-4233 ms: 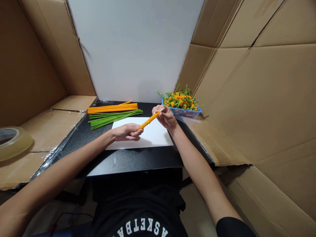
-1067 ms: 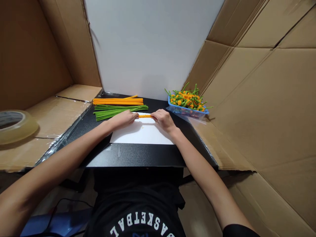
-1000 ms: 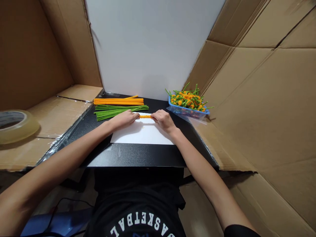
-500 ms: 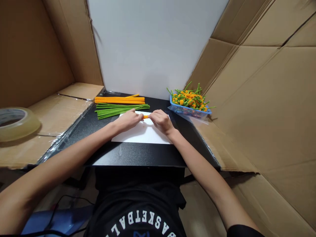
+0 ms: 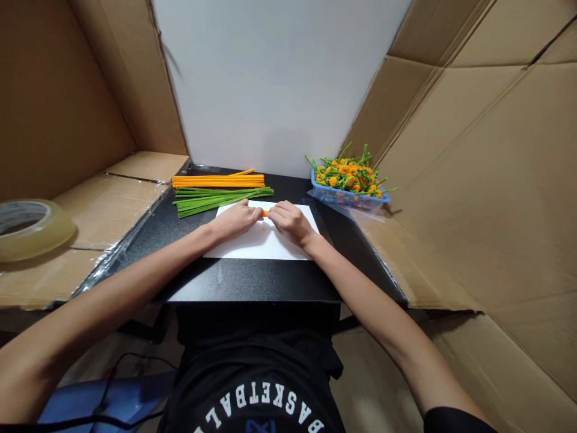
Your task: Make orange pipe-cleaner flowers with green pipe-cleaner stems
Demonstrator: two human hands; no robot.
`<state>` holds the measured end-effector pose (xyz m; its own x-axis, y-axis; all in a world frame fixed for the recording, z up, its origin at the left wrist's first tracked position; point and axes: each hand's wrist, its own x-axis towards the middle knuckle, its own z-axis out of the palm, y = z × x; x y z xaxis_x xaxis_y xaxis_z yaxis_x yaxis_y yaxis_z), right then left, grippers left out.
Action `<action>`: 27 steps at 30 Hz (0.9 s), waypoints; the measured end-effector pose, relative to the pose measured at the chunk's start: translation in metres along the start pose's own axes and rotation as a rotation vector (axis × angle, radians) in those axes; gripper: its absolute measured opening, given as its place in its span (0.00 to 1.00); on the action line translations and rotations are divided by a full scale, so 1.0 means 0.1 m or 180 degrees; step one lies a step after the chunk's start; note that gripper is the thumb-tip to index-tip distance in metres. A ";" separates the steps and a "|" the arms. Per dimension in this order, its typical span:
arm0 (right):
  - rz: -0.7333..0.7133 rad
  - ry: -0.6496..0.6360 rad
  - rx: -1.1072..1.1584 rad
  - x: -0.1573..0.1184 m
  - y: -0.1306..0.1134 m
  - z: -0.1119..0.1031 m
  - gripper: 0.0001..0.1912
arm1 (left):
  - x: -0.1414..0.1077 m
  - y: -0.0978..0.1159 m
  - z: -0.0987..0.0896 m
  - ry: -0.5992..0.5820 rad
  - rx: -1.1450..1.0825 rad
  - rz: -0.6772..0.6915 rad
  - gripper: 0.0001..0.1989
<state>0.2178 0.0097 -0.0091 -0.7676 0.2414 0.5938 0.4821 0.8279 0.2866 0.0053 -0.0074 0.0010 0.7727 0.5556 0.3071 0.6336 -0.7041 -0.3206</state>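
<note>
Above a white sheet [image 5: 265, 245] on the black table, my left hand [image 5: 238, 219] and my right hand [image 5: 291, 220] meet almost fingertip to fingertip. Both are closed on a small orange piece [image 5: 265, 213], of which only a short bit shows between them. Its ends are hidden by my fingers. Just behind my left hand lies a bundle of green fuzzy stems [image 5: 202, 202], with orange fuzzy stems [image 5: 216, 181] beyond it.
A blue basket [image 5: 345, 197] full of orange and green fuzzy pieces stands at the back right. At far left a roll of clear tape [image 5: 56, 231] rests on cardboard. Cardboard walls flank the black table [image 5: 252, 282].
My right hand has moved slightly left towards my left hand, so less of the orange piece shows between them. The view has shifted a little.
</note>
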 end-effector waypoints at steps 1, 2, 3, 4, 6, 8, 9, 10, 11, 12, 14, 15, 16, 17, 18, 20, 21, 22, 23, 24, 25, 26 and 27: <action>0.0001 -0.0005 0.0018 0.00 0.00 0.01 0.20 | 0.00 0.00 0.01 0.0016 -0.0025 -0.0013 0.12; 0.0002 -0.0004 0.0020 -0.01 -0.01 0.03 0.20 | 0.00 0.01 0.02 0.0034 -0.0066 -0.0033 0.12; -0.0007 -0.0001 0.0016 -0.01 -0.01 0.04 0.20 | 0.00 0.01 0.03 0.0053 -0.0119 -0.0061 0.12; -0.0026 0.0001 0.0007 -0.01 -0.02 0.05 0.20 | 0.00 0.02 0.04 0.0065 -0.0175 -0.0090 0.12; -0.0089 0.0003 -0.0033 -0.01 -0.03 0.08 0.20 | -0.01 0.03 0.06 0.0049 -0.0249 -0.0144 0.12; -0.0152 0.0000 -0.0077 -0.01 -0.03 0.09 0.21 | 0.00 0.04 0.07 -0.0006 -0.0288 -0.0202 0.11; -0.0158 -0.0004 -0.0075 -0.01 -0.03 0.08 0.21 | 0.00 0.05 0.07 -0.0027 -0.0318 -0.0234 0.11; -0.0134 -0.0006 -0.0058 0.00 -0.02 0.08 0.20 | 0.01 0.07 0.07 -0.0027 -0.0356 -0.0287 0.10; -0.0073 0.0000 -0.0030 0.00 -0.01 0.06 0.20 | 0.02 0.08 0.07 -0.0005 -0.0395 -0.0374 0.10; 0.0009 0.0006 0.0004 0.00 0.01 0.05 0.20 | 0.04 0.10 0.07 0.0028 -0.0429 -0.0481 0.10; 0.0174 -0.0008 0.0045 0.00 0.04 0.02 0.19 | 0.06 0.13 0.07 0.0053 -0.0483 -0.0652 0.10; 0.0225 -0.0036 0.0053 0.00 0.05 0.02 0.18 | 0.06 0.13 0.07 0.0026 -0.0519 -0.0676 0.10; 0.0251 -0.0082 0.0063 -0.01 0.06 0.01 0.17 | 0.06 0.13 0.07 -0.0022 -0.0567 -0.0649 0.10; 0.0257 -0.0140 0.0073 -0.01 0.07 0.01 0.16 | 0.05 0.12 0.07 -0.0075 -0.0629 -0.0584 0.09; 0.0251 -0.0194 0.0081 -0.02 0.08 0.01 0.16 | 0.04 0.10 0.08 -0.0120 -0.0697 -0.0510 0.08; 0.0243 -0.0252 0.0062 -0.03 0.08 0.02 0.15 | 0.01 0.06 0.08 -0.0168 -0.0843 -0.0404 0.07; 0.0237 -0.0255 0.0032 -0.03 0.09 0.02 0.15 | 0.00 0.03 0.07 -0.0180 -0.0917 -0.0371 0.07; 0.0226 -0.0235 -0.0011 -0.03 0.09 0.02 0.16 | -0.01 0.01 0.06 -0.0189 -0.0986 -0.0350 0.07; 0.0205 -0.0202 -0.0059 -0.03 0.09 0.01 0.16 | -0.01 0.00 0.05 -0.0192 -0.1043 -0.0344 0.07; 0.0176 -0.0169 -0.0106 -0.03 0.09 -0.01 0.17 | -0.02 -0.01 0.03 -0.0185 -0.1087 -0.0353 0.08; 0.0134 -0.0144 -0.0141 -0.03 0.09 -0.02 0.17 | -0.02 -0.01 0.01 -0.0174 -0.1124 -0.0378 0.09; 0.0083 -0.0131 -0.0157 -0.02 0.09 -0.04 0.18 | -0.02 -0.01 -0.02 -0.0165 -0.1161 -0.0416 0.09; 0.0029 -0.0134 -0.0154 -0.02 0.09 -0.06 0.19 | -0.02 0.00 -0.04 -0.0169 -0.1205 -0.0451 0.09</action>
<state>0.2261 0.0135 -0.0031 -0.7796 0.2708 0.5647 0.5083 0.8003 0.3180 0.0037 -0.0099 0.0046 0.6859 0.6739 0.2745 0.6829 -0.7264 0.0771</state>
